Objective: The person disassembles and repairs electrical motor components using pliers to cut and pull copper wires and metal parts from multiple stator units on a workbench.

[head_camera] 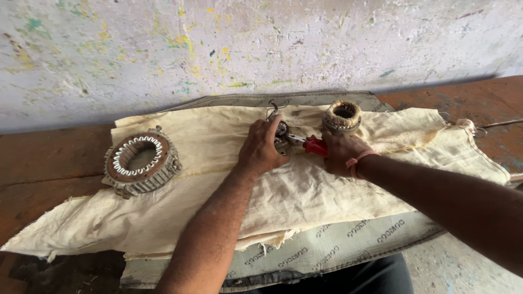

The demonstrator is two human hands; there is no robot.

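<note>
Beside the small wound coil [342, 116], your left hand [261, 146] clamps a motor part [281, 137] while your right hand [340, 152] grips red-handled pliers [310, 144]; you seem mid-cut, so keep both grips steady.

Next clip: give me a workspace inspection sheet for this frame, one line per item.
Surface: reddish-brown wooden bench, covered by a cream cloth over a grey printed sheet.
Job's things: small metal wound part under the left hand; red-handled pliers in the right hand.
Clutter: large ribbed round stator with white winding at left; small round coil with tan winding behind.
Hands: both closed on their things.
Cables: thin wire at right edge.
Surroundings: paint-flecked whitish wall.
</note>
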